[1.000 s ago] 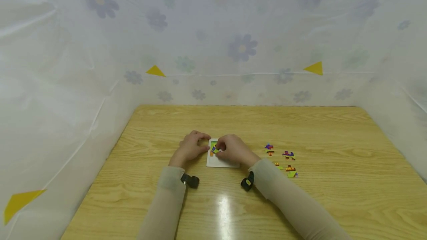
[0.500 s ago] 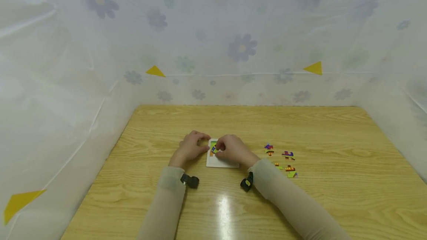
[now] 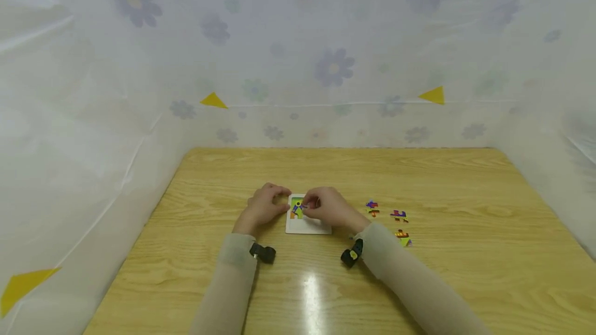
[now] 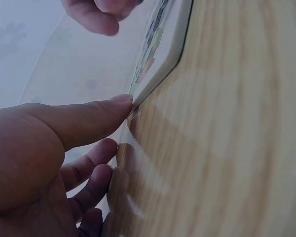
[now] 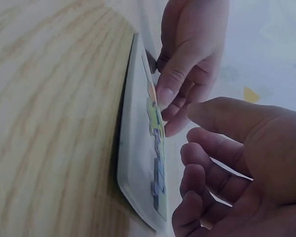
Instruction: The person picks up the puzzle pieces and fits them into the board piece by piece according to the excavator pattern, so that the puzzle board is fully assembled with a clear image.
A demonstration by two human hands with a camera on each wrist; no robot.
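Note:
A white puzzle tray (image 3: 307,230) lies on the table, with colourful puzzle pieces (image 3: 296,208) fitted together in its left part. My left hand (image 3: 263,207) touches the tray's left edge; the left wrist view shows its thumb (image 4: 101,116) at the corner and the other fingers bent beside it. Over the middle of the tray hovers my right hand (image 3: 329,208). In the right wrist view, its thumb and fingertips (image 5: 191,150) stand apart with nothing between them, close over the pieces. The hand hides the tray's upper right part.
Several loose puzzle pieces (image 3: 399,215) lie on the wooden table (image 3: 223,169) right of the tray, beside my right forearm. A black wrist camera (image 3: 351,253) sits on that wrist. White flowered sheeting (image 3: 335,118) surrounds the table behind and at both sides.
My right hand has drawn slightly right and up off the pieces, uncovering more of them, including a round yellow part. The left hand keeps its place at the tray. The whole view has shifted slightly.

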